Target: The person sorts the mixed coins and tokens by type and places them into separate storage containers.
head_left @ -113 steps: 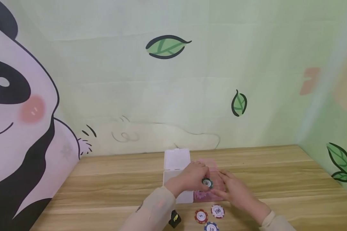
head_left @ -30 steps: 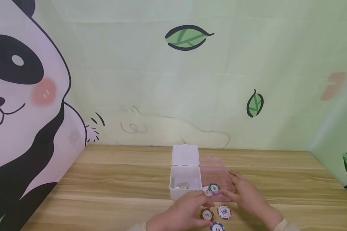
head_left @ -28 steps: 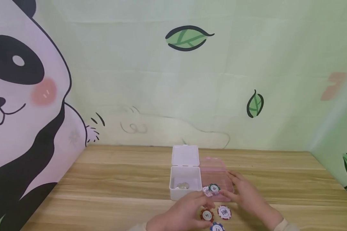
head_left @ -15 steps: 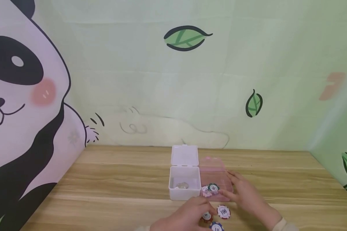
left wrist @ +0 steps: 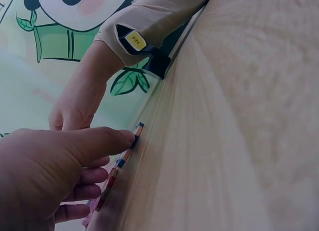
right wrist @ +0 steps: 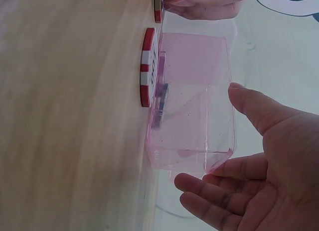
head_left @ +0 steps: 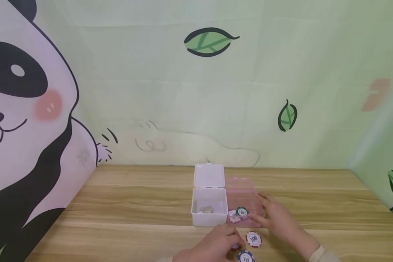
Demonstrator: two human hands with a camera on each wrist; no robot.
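Note:
My left hand [head_left: 214,243] reaches low over a red-edged poker chip [head_left: 235,247], its fingertips right at the chip and covering much of it. In the left wrist view the thumb [left wrist: 107,144] overlaps the blue-edged chip [left wrist: 130,147]. My right hand [head_left: 280,220] steadies an open, see-through pink plastic box [right wrist: 197,99], thumb at its front rim and index finger at the far corner; the other fingers stay loose. Inside lie a green-edged chip [head_left: 242,212] and a pale one [head_left: 233,215]. A red-and-white 100 chip [head_left: 253,239] lies before the box.
Against the pink box's left side stands a white box [head_left: 209,218], lid back, with several coins [head_left: 207,210] inside. The wooden table [head_left: 134,207] ends at a cloth backdrop [head_left: 134,91] printed with a panda and leaves.
A green-edged chip, earlier in the left hand, now lies in the pink box. The left hand has come down to the red-edged chip, fingers drawing in over it. The right hand stays at the box.

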